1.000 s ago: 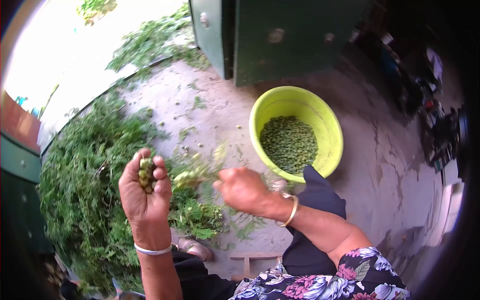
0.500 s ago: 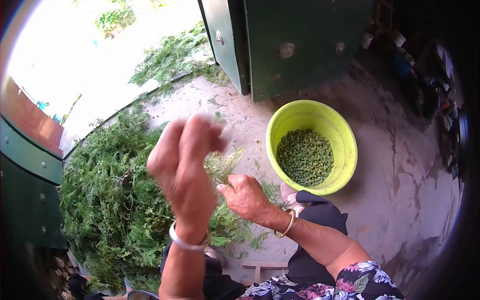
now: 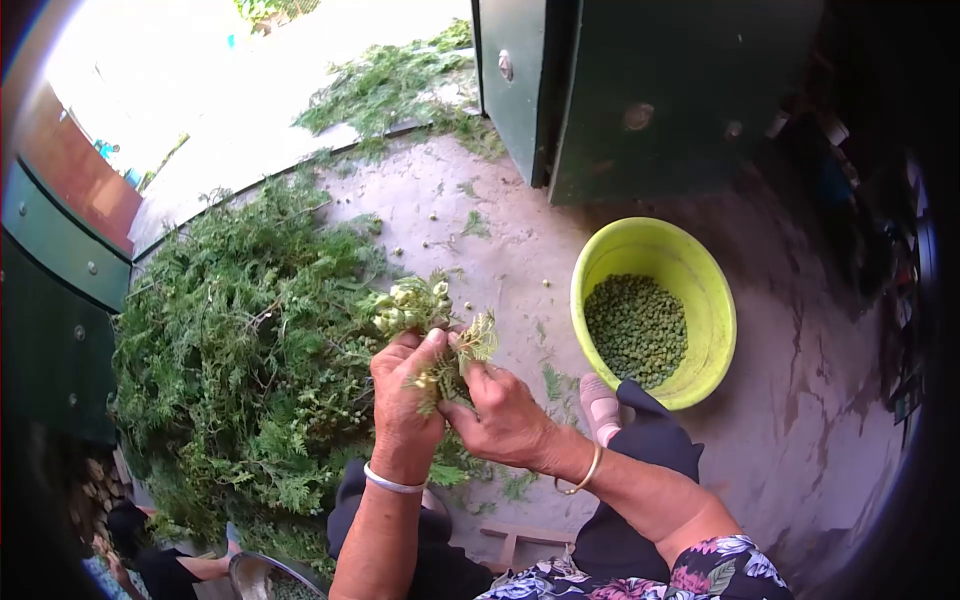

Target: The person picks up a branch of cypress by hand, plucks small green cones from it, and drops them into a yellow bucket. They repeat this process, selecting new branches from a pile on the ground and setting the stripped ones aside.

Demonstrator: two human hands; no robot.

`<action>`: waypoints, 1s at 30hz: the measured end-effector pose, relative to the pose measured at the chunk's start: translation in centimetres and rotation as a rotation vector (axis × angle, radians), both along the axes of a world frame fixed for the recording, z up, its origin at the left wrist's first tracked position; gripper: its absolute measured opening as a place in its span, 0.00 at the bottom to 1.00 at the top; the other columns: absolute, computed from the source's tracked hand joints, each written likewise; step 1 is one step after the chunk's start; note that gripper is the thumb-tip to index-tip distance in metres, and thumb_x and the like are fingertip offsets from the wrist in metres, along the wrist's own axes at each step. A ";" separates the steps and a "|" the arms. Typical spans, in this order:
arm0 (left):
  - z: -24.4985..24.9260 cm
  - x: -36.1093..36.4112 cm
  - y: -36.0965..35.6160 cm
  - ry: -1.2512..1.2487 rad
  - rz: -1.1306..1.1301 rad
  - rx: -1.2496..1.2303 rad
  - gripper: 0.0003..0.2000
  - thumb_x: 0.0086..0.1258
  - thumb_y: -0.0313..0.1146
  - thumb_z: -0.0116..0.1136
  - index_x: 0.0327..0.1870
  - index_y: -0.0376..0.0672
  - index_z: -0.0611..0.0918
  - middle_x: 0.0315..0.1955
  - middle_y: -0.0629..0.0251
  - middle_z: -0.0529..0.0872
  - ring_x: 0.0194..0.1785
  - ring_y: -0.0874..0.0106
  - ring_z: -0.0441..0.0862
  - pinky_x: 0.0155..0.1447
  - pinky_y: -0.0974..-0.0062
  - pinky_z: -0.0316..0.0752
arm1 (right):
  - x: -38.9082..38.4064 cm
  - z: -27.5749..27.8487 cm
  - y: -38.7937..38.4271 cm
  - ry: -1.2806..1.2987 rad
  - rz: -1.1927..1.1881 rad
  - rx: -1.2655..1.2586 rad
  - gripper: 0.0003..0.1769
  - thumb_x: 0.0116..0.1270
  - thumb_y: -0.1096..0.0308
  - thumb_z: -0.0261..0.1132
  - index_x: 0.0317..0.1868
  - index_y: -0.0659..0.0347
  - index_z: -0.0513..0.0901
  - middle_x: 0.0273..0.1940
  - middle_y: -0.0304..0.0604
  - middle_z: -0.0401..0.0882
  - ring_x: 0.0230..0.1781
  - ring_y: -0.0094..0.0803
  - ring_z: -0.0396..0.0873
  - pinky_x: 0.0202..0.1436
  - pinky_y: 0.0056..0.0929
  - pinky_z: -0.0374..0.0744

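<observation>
My left hand (image 3: 405,405) is closed around an evergreen sprig (image 3: 480,340) with flat, feathery leaves. A cluster of pale green cones (image 3: 405,308) stands just beyond its fingertips. Close against it on the right, my right hand (image 3: 505,415) pinches the same sprig, its fingers curled. Exactly where each fingertip grips is partly hidden by leaves. A large pile of cut evergreen branches (image 3: 230,350) lies to the left of my hands. To the right stands a yellow-green tub (image 3: 715,330) with many small green cones (image 3: 635,330) in its bottom.
Green metal doors (image 3: 660,100) stand at the back and left. More branches (image 3: 390,85) lie by the bright doorway. Loose cones dot the concrete floor (image 3: 790,400). At lower left, another person's limb (image 3: 205,567) shows near a metal bowl (image 3: 250,578). A wooden stool (image 3: 525,535) is below me.
My left hand, raised and blurred before, has come down beside my right hand and onto the sprig. The cone cluster now shows at its fingers. The view has shifted, so the tub sits farther right.
</observation>
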State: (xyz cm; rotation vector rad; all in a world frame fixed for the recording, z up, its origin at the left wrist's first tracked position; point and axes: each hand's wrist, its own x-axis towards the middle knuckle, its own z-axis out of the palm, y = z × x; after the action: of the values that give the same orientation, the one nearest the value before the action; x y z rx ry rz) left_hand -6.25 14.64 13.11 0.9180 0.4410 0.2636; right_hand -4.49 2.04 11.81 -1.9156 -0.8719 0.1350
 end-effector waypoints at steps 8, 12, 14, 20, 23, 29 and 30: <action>1.0 -1.3 2.5 -0.119 -0.103 0.020 0.12 0.69 0.29 0.55 0.49 0.31 0.78 0.38 0.47 0.85 0.42 0.57 0.84 0.50 0.59 0.80 | 3.4 2.1 -2.1 0.037 -0.290 0.177 0.21 0.64 0.64 0.68 0.49 0.74 0.78 0.39 0.58 0.83 0.40 0.43 0.84 0.44 0.34 0.81; 2.2 -2.1 1.1 -0.142 -0.188 -0.003 0.14 0.68 0.31 0.56 0.48 0.28 0.77 0.36 0.47 0.85 0.40 0.57 0.85 0.49 0.60 0.80 | 4.5 3.2 -3.1 0.165 -0.334 0.259 0.16 0.65 0.66 0.68 0.46 0.72 0.80 0.35 0.50 0.85 0.35 0.30 0.83 0.40 0.27 0.81; 2.7 -2.4 0.6 -0.080 -0.320 -0.038 0.16 0.67 0.32 0.56 0.48 0.26 0.77 0.33 0.48 0.85 0.38 0.58 0.84 0.48 0.62 0.80 | 4.5 3.6 -3.4 0.412 -0.251 0.322 0.12 0.64 0.70 0.69 0.43 0.71 0.82 0.33 0.43 0.85 0.33 0.22 0.81 0.38 0.22 0.80; 2.5 -2.8 -0.4 -0.111 -0.366 -0.019 0.14 0.67 0.28 0.52 0.47 0.23 0.77 0.34 0.50 0.84 0.37 0.64 0.82 0.47 0.66 0.77 | 3.5 4.3 -4.4 0.293 -0.195 0.331 0.09 0.62 0.72 0.69 0.39 0.69 0.83 0.31 0.40 0.84 0.32 0.19 0.79 0.37 0.20 0.79; 2.2 -2.6 -1.1 -0.084 -0.342 0.066 0.11 0.67 0.27 0.53 0.44 0.27 0.79 0.30 0.59 0.83 0.34 0.74 0.79 0.43 0.75 0.75 | 3.0 5.3 -4.6 0.312 -0.022 0.346 0.10 0.61 0.72 0.70 0.40 0.69 0.82 0.31 0.39 0.83 0.32 0.19 0.79 0.37 0.20 0.79; -0.4 -2.7 -1.7 0.019 -0.317 0.397 0.08 0.68 0.28 0.56 0.41 0.32 0.81 0.32 0.66 0.84 0.35 0.81 0.78 0.39 0.81 0.74 | 2.4 5.2 -4.2 0.381 0.212 0.248 0.16 0.56 0.75 0.73 0.45 0.69 0.82 0.33 0.38 0.83 0.33 0.18 0.78 0.38 0.18 0.78; -0.4 -2.6 -2.0 0.051 -0.306 0.334 0.06 0.68 0.28 0.57 0.38 0.33 0.81 0.31 0.68 0.83 0.34 0.82 0.78 0.37 0.82 0.74 | 2.3 5.0 -4.3 0.387 0.160 0.293 0.13 0.58 0.75 0.71 0.44 0.69 0.82 0.31 0.38 0.83 0.32 0.17 0.77 0.37 0.19 0.77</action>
State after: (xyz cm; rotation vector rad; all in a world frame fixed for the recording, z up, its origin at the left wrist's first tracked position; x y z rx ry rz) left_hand -8.84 12.63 12.70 1.3054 0.3018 0.0324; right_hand -2.16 -2.25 16.81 -1.4813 -0.7339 0.4354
